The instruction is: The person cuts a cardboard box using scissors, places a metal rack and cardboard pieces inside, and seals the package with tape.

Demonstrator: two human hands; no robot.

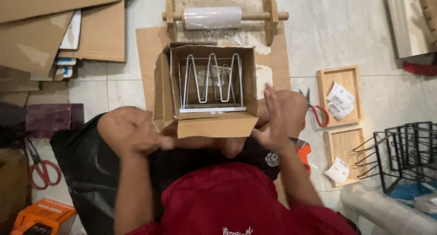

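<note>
We see an open brown cardboard box (207,87) on the person's lap, above the tiled floor (327,30); its bottom is hidden from us. Inside stands a white wire rack (210,80) with zigzag loops, and the parts behind it are hard to make out. The left hand (132,130) is blurred and presses the box's left corner. The right hand (282,112), fingers spread, lies flat against the right wall.

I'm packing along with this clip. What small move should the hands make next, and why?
Probably fold the near flap shut: the cardboard box stands open with the white wire rack seated inside, and the left hand and right hand flank it.
</note>
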